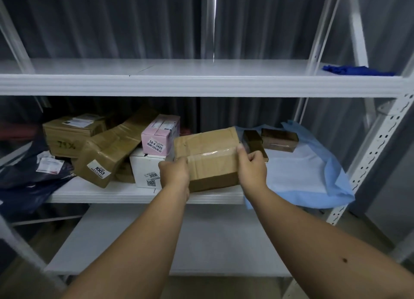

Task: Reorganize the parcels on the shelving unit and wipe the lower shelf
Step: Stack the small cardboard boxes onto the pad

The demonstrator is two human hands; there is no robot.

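Both hands grip a brown cardboard box (207, 157) by its short ends at the front edge of the middle shelf (139, 195) of a white metal rack. The box is rectangular, creased, wrapped in glossy clear tape. The left hand (174, 172) clasps its left end, fingers curled round the far side and out of sight; the right hand (252, 166) clamps the right end, thumb on top and fingers (257, 156) bent round the edge. Left of it stands a white carton (145, 169) marked 3008, with a smooth pink box (160, 133) lying on top. A crumpled, taped brown parcel (107, 155) labelled 1003 leans against them, and a squarer cardboard box (67, 135) sits further left. Dark blue plastic mailers (26, 177) spill over the shelf's left end. To the right, a thin light-blue sheet (313, 171) covers the shelf and hangs off the front; 2 small dark, tape-wrapped boxes (279, 139) rest on it near the back, one just beside the right hand. A rumpled dark blue cloth (356, 70) lies at the right end of the upper shelf (179, 83). The lower shelf (201, 238) is flat white.
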